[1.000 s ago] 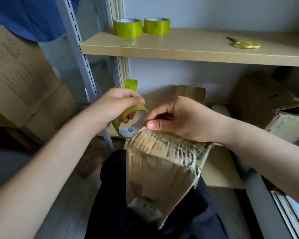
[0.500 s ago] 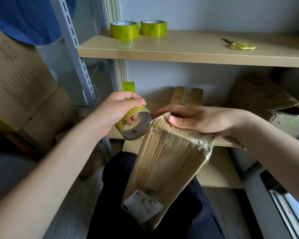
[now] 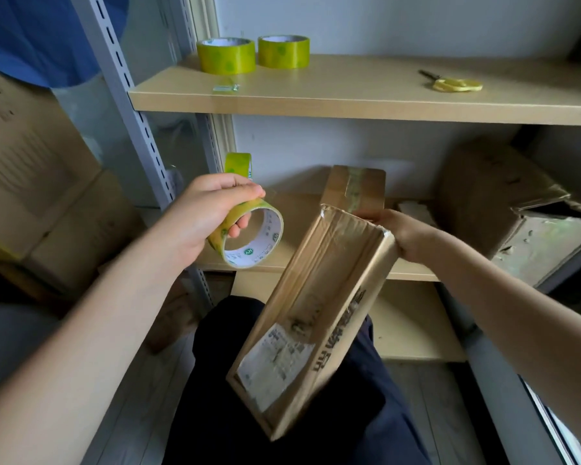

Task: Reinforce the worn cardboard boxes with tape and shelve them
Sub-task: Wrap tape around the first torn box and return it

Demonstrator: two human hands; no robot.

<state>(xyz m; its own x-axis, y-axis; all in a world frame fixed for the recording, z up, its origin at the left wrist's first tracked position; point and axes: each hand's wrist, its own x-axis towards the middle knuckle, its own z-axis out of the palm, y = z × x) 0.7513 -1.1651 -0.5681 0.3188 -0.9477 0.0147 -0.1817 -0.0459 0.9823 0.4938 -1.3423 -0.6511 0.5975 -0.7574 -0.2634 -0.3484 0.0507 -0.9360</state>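
Observation:
A long, worn cardboard box point(image 3: 316, 313) with a torn white label stands tilted on my lap, its top end wrapped in glossy tape. My right hand point(image 3: 403, 234) grips that far top end from behind. My left hand point(image 3: 208, 216) holds a yellow-green tape roll point(image 3: 252, 239) by its rim, a little left of the box and apart from it. A loose tab of tape point(image 3: 238, 164) sticks up behind my left hand.
Two more yellow-green tape rolls point(image 3: 227, 55) and yellow-handled scissors point(image 3: 455, 83) lie on the upper shelf point(image 3: 349, 102). On the middle shelf stand a small taped box point(image 3: 356, 187) and a battered large box point(image 3: 503, 209). Stacked cartons point(image 3: 37, 182) fill the left side beyond a grey shelf upright point(image 3: 131, 105).
The box has turned upright and rotated so a long side faces me. My right hand slid from the top edge to the far end. The tape roll moved away from the box.

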